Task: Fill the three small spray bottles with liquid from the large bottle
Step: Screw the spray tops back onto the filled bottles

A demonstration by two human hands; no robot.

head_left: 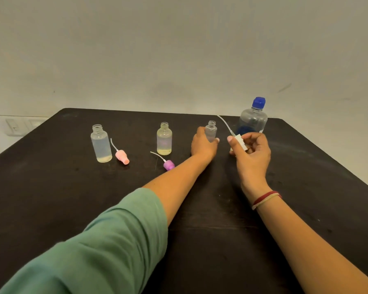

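Left grip (203,145) around right-hand small bottle (211,130), right grip (251,151) pinching white sprayer (239,142), near table's (306,177) far edge.

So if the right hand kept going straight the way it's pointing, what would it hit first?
Probably the large bottle with the blue cap: it stands just beyond the right hand, which holds a white spray top. How far apart they are is unclear from this view.

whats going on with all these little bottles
A person steadies an open small bottle on the dark table with the left hand, while the right hand holds its white spray top. Two other small bottles stand open, their pink and purple tops lying beside them. The large bottle is capped.
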